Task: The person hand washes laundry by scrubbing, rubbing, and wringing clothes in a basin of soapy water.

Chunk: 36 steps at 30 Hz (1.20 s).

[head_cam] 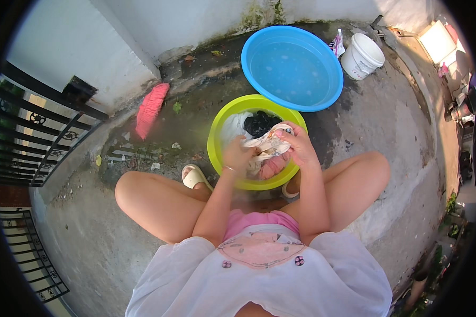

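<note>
Between my knees stands a yellow-green plastic basin (pixel 218 119) with wet laundry in it. Both my hands are over it, gripping a pale printed cloth (pixel 270 143) stretched between them. My left hand (pixel 238 153) has the cloth's left end, with the fingers partly hidden. At the upper right end, my right hand (pixel 298 144) pinches it between thumb and fingers. Behind the cloth lie a black garment (pixel 260 123) and a white garment (pixel 233 127). A pink cloth (pixel 274 166) is bunched at the near side of the basin.
A blue basin (pixel 293 67) of cloudy water touches the yellow-green one at the far right. Beyond it are a plastic packet (pixel 337 43) and a white bucket (pixel 361 56). On the wet concrete at left lies a pink mop head (pixel 152 111), near a black metal gate (pixel 43 130).
</note>
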Each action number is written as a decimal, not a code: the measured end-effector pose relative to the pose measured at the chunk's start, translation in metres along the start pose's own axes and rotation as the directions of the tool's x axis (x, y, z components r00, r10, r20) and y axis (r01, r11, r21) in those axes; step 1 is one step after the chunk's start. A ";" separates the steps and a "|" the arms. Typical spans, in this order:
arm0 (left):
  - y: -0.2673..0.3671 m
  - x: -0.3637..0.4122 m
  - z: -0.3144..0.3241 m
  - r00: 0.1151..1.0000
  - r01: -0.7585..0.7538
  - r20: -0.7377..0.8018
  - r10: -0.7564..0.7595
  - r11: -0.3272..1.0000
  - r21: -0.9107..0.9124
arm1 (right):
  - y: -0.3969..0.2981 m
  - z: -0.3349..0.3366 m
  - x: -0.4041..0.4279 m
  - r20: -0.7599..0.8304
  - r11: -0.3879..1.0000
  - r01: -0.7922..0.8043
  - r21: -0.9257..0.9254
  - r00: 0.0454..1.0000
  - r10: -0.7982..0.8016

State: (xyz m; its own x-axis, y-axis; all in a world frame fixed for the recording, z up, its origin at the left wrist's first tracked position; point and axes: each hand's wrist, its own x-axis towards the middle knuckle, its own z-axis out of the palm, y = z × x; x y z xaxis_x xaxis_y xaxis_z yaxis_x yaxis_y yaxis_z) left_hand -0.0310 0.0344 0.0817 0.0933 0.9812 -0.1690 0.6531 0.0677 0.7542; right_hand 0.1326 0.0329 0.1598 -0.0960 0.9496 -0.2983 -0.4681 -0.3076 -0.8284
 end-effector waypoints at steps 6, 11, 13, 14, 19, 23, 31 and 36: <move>-0.042 0.020 0.001 0.993 -0.027 -0.114 0.045 0.988 0.151 | -0.016 -0.032 -0.001 -0.263 0.967 0.229 -0.114 0.931 -0.252; -0.067 0.030 0.017 0.989 0.090 -0.026 -0.142 0.747 -0.658 | -0.009 -0.032 0.006 -0.403 0.935 0.295 -0.198 0.845 -0.352; -0.040 0.025 0.004 0.980 0.187 0.114 -0.165 0.547 -0.816 | -0.009 -0.038 0.007 -0.423 0.945 0.298 -0.135 0.845 -0.327; -0.018 0.019 -0.011 0.952 0.304 0.211 -0.221 0.602 -0.738 | -0.009 -0.041 0.006 -0.437 0.951 0.303 -0.071 0.847 -0.302; -0.017 0.017 -0.024 0.891 0.448 0.365 -0.272 0.663 -0.600 | 0.006 -0.044 0.012 -0.369 0.971 0.234 0.045 0.907 -0.202; -0.029 0.024 0.001 0.895 0.441 0.364 -0.257 0.398 -0.804 | 0.037 -0.011 0.014 -0.054 0.853 0.092 -0.513 0.989 -0.139; -0.027 0.013 0.017 0.829 0.559 0.525 -0.191 0.272 -0.783 | 0.082 -0.001 0.017 0.085 0.330 0.270 -0.905 0.873 -0.481; -0.004 0.000 0.032 0.660 0.749 0.734 0.159 -0.216 -0.627 | 0.099 0.005 0.015 -0.037 0.285 0.118 -0.951 0.873 -0.487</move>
State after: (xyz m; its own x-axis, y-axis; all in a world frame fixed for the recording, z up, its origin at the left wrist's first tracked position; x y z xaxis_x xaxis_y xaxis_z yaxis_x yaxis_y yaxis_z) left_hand -0.0101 0.0286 0.0583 0.7171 0.5257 -0.4576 -0.5418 0.8335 0.1085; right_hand 0.0805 0.0171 0.0759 0.1767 0.9763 0.1254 0.6911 -0.0323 -0.7220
